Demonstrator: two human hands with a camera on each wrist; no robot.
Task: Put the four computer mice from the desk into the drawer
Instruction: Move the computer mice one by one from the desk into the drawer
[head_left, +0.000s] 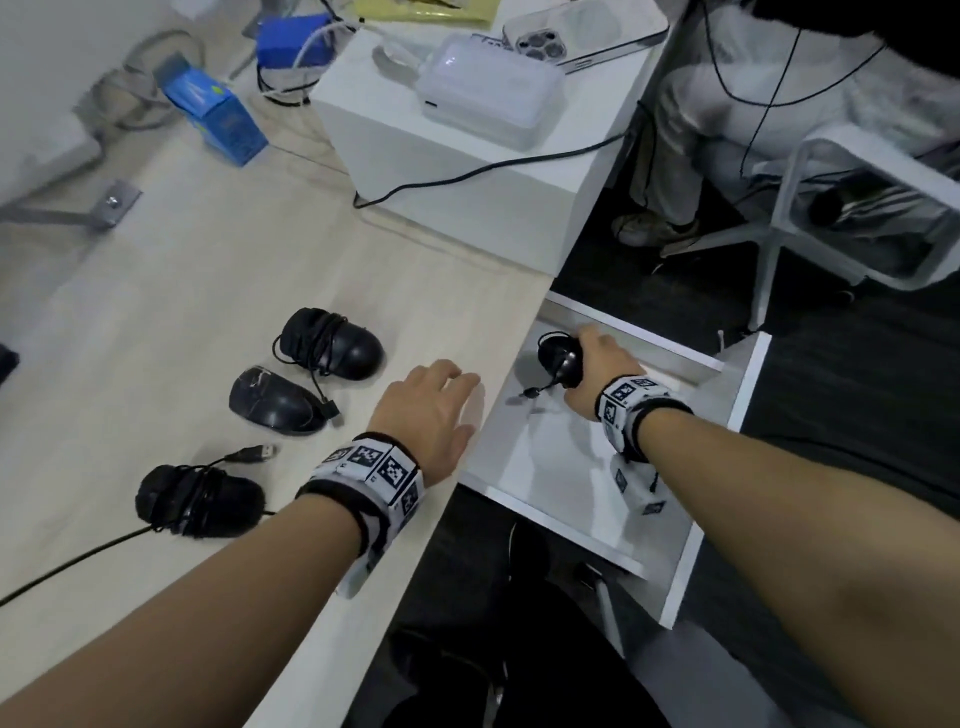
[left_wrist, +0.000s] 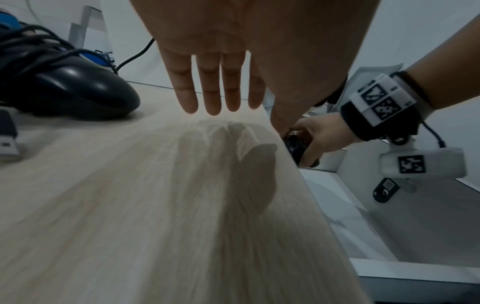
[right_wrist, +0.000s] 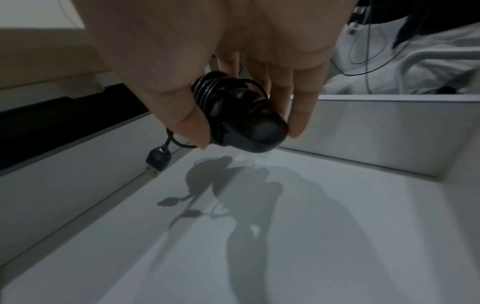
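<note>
Grip: right hand pinches held mouse by its sides, thumb on one flank, fingers on the other; held above the floor of the drawer, toward its far left corner, not yet set down.
Handling: likely light and rigid, a hard plastic shell, probably a little slick where glossy; side pinch across the waist looks secure enough; wound cable adds bite.
Loose end: USB plug dangles below the thumb on a short free length; could snag the drawer wall or touch down first.
Look: black, rounded, cable wrapped in several turns round the body.
Left hand: left hand spread flat, fingers straight, palm down near the right edge of the desk, holding nothing; casts a shadow, so seemingly just off the wood.
Remaining mice: far mouse cable-wrapped; middle mouse scuffed, plug beside it; near mouse wrapped, plug and a cable trailing out; all left of the left hand, on the desk.
Progress: first of four about to go in, three to follow.
Surroundings: white box at the far side, black cable across it.
</note>
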